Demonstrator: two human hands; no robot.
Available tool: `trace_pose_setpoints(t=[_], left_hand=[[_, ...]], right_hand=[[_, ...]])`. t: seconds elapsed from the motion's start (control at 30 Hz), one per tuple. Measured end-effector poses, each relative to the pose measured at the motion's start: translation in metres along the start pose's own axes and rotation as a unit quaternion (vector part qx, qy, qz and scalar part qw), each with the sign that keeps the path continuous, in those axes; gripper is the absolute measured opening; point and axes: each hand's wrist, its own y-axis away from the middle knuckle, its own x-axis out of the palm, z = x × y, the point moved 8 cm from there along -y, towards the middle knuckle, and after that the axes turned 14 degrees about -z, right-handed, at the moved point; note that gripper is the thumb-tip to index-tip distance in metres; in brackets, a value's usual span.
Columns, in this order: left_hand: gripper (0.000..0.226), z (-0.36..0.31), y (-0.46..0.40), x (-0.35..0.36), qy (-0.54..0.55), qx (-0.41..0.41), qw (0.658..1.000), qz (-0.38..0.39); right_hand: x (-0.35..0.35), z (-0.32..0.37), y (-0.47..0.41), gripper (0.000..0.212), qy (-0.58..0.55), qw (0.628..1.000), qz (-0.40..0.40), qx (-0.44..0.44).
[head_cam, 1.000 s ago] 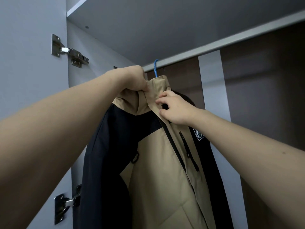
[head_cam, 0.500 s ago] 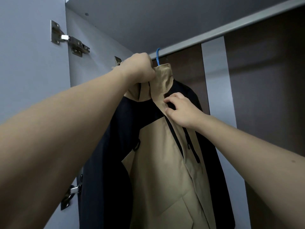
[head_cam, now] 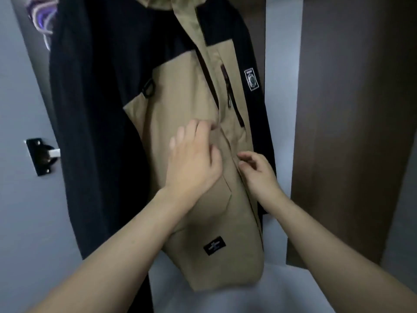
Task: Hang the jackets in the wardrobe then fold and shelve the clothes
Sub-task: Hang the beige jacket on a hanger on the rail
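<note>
A tan and black jacket [head_cam: 180, 93] hangs inside the wardrobe, filling the middle of the head view; its hanger is out of frame above. My left hand [head_cam: 194, 161] lies flat on the tan front panel, fingers spread, just left of the zipper line. My right hand [head_cam: 259, 172] is beside the front edge of the jacket, fingers loosely curled and touching the fabric, holding nothing that I can see.
The pale wardrobe door [head_cam: 20, 154] stands open on the left with a dark hinge [head_cam: 41, 155]. A purple patterned garment [head_cam: 41, 16] shows at the top left. Brown panels [head_cam: 349, 132] line the right. A pale shelf surface [head_cam: 225, 297] lies below the jacket.
Both hands have dropped from the collar to the jacket's mid front. My left hand has let go of the collar. The view has tilted downward.
</note>
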Motion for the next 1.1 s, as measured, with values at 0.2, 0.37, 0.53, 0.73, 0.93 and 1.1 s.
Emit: trace_pose_setpoints(t=[0.2, 0.37, 0.53, 0.73, 0.93, 1.1], left_hand=[[0.01, 0.023, 0.142, 0.058, 0.098, -0.179, 0.96, 0.193], [0.02, 0.02, 0.284, 0.108, 0.183, -0.404, 0.793, 0.417], [0.041, 0.002, 0.395, 0.144, 0.214, -0.54, 0.641, 0.502], [0.086, -0.008, 0.411, 0.198, 0.286, -0.679, 0.605, 0.302], [0.078, -0.005, 0.388, 0.222, 0.277, -0.678, 0.648, 0.21], [0.078, -0.029, 0.382, 0.231, 0.345, -0.622, 0.641, 0.287]], right_hand=[[-0.02, -0.123, 0.084, 0.018, -0.037, 0.976, -0.058, 0.207], [-0.033, -0.203, 0.136, 0.021, -0.033, 0.935, -0.064, 0.348], [-0.053, -0.241, 0.123, 0.034, -0.016, 0.909, -0.058, 0.413], [-0.055, -0.255, 0.122, 0.036, -0.026, 0.908, -0.035, 0.416], [-0.067, -0.266, 0.117, 0.039, 0.008, 0.93, -0.036, 0.365], [-0.079, -0.261, 0.113, 0.034, 0.03, 0.947, -0.021, 0.32]])
